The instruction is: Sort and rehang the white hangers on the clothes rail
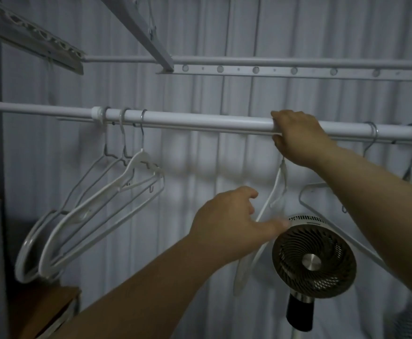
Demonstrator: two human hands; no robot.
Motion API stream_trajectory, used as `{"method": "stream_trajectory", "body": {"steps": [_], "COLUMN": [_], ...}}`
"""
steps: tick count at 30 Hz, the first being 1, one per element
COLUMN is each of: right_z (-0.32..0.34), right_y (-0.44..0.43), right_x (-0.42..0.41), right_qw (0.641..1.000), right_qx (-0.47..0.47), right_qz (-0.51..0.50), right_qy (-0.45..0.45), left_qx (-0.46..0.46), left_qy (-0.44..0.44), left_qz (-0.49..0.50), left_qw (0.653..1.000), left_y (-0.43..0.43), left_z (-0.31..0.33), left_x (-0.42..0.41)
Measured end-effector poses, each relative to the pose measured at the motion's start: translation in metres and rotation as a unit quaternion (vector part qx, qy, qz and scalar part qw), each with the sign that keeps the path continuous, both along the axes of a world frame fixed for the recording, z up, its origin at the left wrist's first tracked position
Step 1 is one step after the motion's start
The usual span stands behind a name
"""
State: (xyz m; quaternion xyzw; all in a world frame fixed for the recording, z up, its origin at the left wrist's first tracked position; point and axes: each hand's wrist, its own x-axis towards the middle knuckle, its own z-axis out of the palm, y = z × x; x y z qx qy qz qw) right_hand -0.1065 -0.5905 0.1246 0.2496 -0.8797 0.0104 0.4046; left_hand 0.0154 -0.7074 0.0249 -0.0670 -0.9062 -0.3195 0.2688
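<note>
A white clothes rail runs across the view. Three white hangers hang together near its left end. My right hand curls over the rail, with the hook of one white hanger hidden under it; that hanger dangles below the palm. Lower down, my left hand reaches in with relaxed fingers and its thumb lies against that hanger's arm. Two more hangers hang by metal hooks to the right, partly hidden by my right forearm.
A round fan on a stand is right behind the hanging hanger. A drying rack bar with holes runs above the rail. There is a wooden surface at lower left and corrugated wall panels behind.
</note>
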Motion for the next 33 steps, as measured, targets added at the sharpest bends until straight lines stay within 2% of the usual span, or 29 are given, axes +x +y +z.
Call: {"method": "stream_trajectory", "body": {"steps": [3,9,30,33], "right_z": [0.000,-0.002,-0.006,-0.006], "right_y": [0.002,0.003,-0.008,-0.009], "right_x": [0.000,0.000,-0.001,-0.001], "right_qw": [1.000,1.000,0.998,0.998], "right_qx": [0.004,-0.002,-0.034,-0.042], "right_qz": [0.001,0.024,0.036,0.037], "right_qy": [0.002,0.006,0.038,0.038], "left_qx": [-0.092,-0.119,-0.026,-0.035], "left_qy": [-0.011,-0.011,0.046,0.041], "left_qz": [0.036,0.068,0.254,0.269], "left_qw": [0.995,0.990,0.966,0.961], "left_y": [0.004,-0.011,-0.108,-0.118], "left_z": [-0.005,-0.019,-0.026,-0.026], "left_x": [-0.013,-0.022,0.013,0.017]}}
